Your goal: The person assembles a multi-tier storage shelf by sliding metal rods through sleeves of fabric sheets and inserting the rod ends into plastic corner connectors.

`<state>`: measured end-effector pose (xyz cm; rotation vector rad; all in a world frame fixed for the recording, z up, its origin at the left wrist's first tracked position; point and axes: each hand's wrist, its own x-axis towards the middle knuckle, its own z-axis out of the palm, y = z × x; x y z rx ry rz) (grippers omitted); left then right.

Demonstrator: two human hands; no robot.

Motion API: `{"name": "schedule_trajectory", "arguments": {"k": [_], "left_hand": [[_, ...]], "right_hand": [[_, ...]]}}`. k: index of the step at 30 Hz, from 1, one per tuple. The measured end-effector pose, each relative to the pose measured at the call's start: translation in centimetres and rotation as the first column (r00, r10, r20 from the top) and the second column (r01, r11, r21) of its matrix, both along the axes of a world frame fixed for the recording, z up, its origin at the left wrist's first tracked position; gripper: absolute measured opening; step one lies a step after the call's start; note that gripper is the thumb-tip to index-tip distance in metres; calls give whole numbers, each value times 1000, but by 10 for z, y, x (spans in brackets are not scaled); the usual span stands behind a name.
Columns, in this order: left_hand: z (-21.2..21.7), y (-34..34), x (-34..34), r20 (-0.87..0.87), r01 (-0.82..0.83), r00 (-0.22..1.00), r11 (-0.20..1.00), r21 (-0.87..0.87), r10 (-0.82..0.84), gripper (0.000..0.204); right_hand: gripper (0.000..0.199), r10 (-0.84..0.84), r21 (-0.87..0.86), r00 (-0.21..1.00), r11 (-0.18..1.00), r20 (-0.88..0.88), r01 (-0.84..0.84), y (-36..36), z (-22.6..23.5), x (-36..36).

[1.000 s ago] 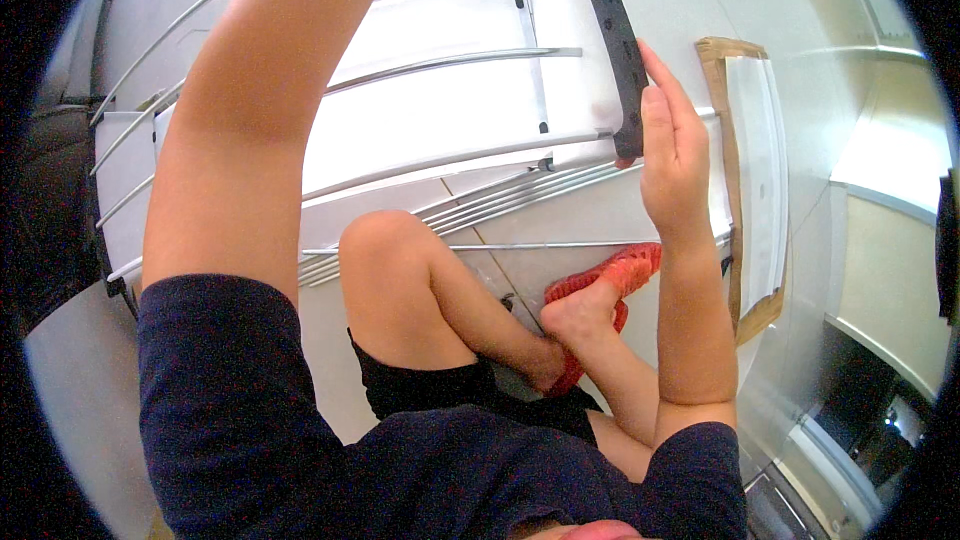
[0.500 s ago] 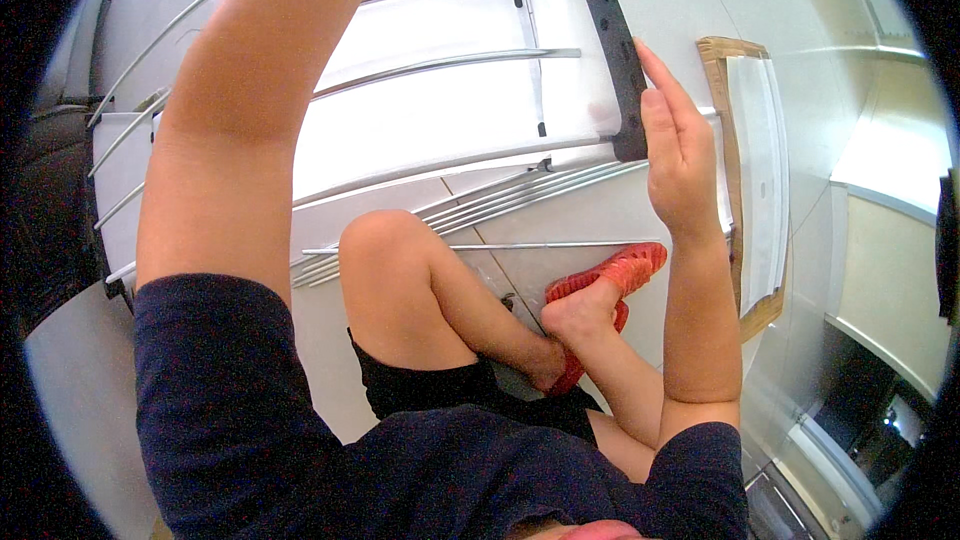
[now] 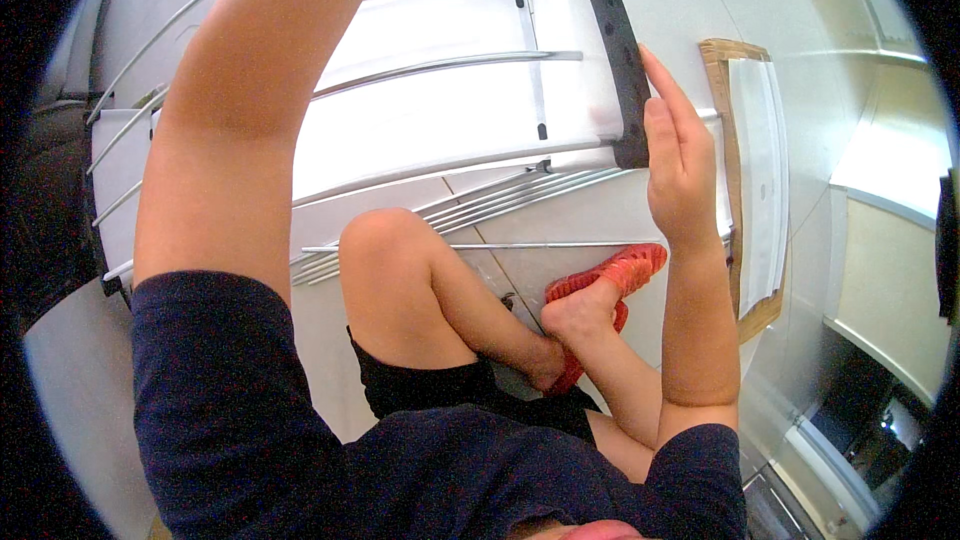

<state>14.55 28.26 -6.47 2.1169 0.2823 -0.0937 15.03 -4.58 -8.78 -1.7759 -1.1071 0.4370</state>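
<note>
Past your bent knees, your right hand (image 3: 682, 165) lies flat, fingers straight, against the dark perforated strip (image 3: 612, 40) at the rack's (image 3: 440, 65) far right, while your left hand is unseen; it looks stiff and light, best held by its edges.

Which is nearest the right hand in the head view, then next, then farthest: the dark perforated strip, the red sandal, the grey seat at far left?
1. Dark perforated strip, touching the right hand.
2. Red sandal, below the hand.
3. Grey seat, far left edge.
</note>
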Motion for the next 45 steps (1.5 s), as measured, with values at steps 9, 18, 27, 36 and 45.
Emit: {"name": "schedule_trajectory", "arguments": {"k": [9,18,27,36,45], "left_hand": [[15,-6,-11,50,25,998,998,-63,-22,35],[35,-20,-27,126,47,991,999,12,-48,35],[21,-14,-14,81,-16,997,1000,25,14,37],[26,-18,-17,75,-38,997,998,41,35,37],[32,-24,-18,44,-82,996,994,76,79,37]], "right_hand": [[42,43,-89,998,995,-53,-48,-12,8,-4],[43,19,-68,1000,997,-11,-20,-23,7,-9],[42,26,-31,999,999,45,-25,-16,6,-13],[41,-7,-109,1000,994,-16,6,-19,11,-15],[42,46,-20,996,999,82,-45,-18,4,-10]]}}
